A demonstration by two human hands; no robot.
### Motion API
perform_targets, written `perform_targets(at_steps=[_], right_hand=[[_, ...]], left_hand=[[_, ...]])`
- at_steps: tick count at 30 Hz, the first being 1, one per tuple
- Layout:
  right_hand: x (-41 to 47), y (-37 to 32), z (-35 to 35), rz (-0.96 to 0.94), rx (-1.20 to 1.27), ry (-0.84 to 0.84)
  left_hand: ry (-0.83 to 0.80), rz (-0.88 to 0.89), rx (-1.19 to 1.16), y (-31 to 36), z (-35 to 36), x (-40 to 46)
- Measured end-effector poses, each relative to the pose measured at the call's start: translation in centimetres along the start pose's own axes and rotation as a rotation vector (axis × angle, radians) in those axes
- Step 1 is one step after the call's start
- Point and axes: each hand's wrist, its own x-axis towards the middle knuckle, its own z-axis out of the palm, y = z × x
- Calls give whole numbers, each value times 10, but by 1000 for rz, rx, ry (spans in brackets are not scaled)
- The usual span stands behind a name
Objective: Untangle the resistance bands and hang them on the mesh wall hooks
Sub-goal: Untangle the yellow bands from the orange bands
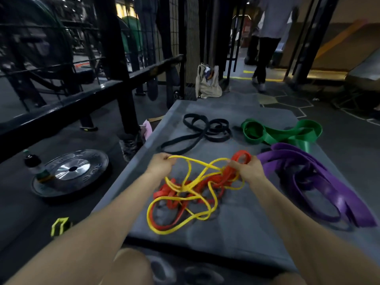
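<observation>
A thin yellow band (181,226) and a red band (170,197) lie knotted together on the grey mat (236,229) in front of me. My left hand (161,163) pinches a loop of the yellow band at the tangle's far left. My right hand (247,168) grips the red band's far loop together with a yellow strand. A black band (197,130) lies at the mat's far side, a wide green band (281,133) to its right, and a purple band (320,188) along the right edge. The black mesh wall (174,27) stands beyond the mat.
A weight plate (72,171) with a bottle (34,163) on it lies on the floor to the left. A black rail (67,103) runs along the left. A beige bag (207,83) leans at the mesh wall's foot. A person (267,38) walks away at the back right.
</observation>
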Motion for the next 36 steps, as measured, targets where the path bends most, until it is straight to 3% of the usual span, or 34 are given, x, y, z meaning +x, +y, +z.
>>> perform_targets(at_steps=[6,10,14,19,22,23,25,27,30,32,36], right_hand=[[-19,-1,-5,-44,10,55],[-30,6,-8,-102,125,40],[-42,27,-7,-140,255,11],[-41,37,-8,-130,411,-63],[-33,35,-11,-155,415,-67],[-30,35,-12,-162,405,-50],[-26,33,-16,-170,364,9],[-24,27,-21,-185,326,90],[-23,23,-23,-172,341,198],[-24,20,-22,-116,461,234],[-22,16,-25,0,850,310]], left_hand=[[-216,24,116,6,16,-30],[-236,82,648,-2,43,-42],[-165,197,928,-19,58,-46],[-180,87,764,-17,54,-40],[-134,105,704,-17,52,-29],[-111,106,618,-15,51,-26],[-64,47,207,-9,47,-21],[-42,-118,-303,1,40,-20],[-13,-316,-837,3,21,-16],[-16,-393,-1141,-1,7,-11],[59,-353,-1519,-17,-14,0]])
